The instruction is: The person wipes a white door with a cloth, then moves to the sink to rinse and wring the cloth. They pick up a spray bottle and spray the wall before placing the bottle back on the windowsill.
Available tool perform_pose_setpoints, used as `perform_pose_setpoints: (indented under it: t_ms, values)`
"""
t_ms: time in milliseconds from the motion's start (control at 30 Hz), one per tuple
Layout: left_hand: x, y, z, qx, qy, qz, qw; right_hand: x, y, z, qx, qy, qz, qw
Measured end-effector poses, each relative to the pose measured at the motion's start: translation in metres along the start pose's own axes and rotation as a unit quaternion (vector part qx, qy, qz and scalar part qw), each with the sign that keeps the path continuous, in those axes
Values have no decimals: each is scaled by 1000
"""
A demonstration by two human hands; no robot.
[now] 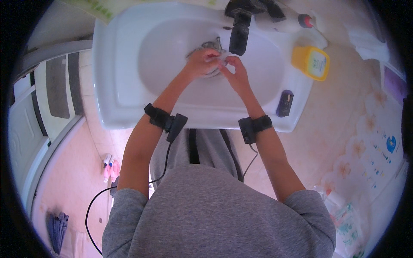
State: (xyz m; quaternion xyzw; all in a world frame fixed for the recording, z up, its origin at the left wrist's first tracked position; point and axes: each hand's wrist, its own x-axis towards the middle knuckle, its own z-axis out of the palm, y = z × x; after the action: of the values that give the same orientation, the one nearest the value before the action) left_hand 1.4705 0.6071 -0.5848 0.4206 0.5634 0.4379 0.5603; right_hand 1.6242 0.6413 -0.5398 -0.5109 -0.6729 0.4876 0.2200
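Note:
Over the white washbasin (122,64), my left hand (201,64) and my right hand (237,76) meet at their fingertips, just below the dark tap (239,36). The fingers of both hands are closed in a pinch on a pale, crumpled cloth (211,44) with dark grey edges. Part of it shows beyond my left hand and a light bit lies between the fingertips; the rest is hidden by my hands. What kind of cloth it is I cannot make out. A black strapped device sits on each forearm, with a cable running from it.
On the basin's right rim stand a yellow tub (316,64) with a pale label and a small dark box (285,103). A bottle with a red top (305,20) lies beside the tap. At lower left are a folded umbrella (58,230) and pink-and-white bottles (111,167).

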Motion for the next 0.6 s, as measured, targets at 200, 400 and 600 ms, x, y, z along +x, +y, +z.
perform_pose_setpoints:
  t_ms: [200, 400, 600]
  values:
    - [-20, 33, 16, 5, -70, 30, 997, -4, -38, -32, -217, -181, 66, 957]
    - [-27, 58, 31, -34, -144, -35, 988, -32, -69, -62, -246, -130, -10, 960]
    - [-26, 57, 20, 37, -166, -48, 984, -37, -112, -89, -195, 22, -15, 981]
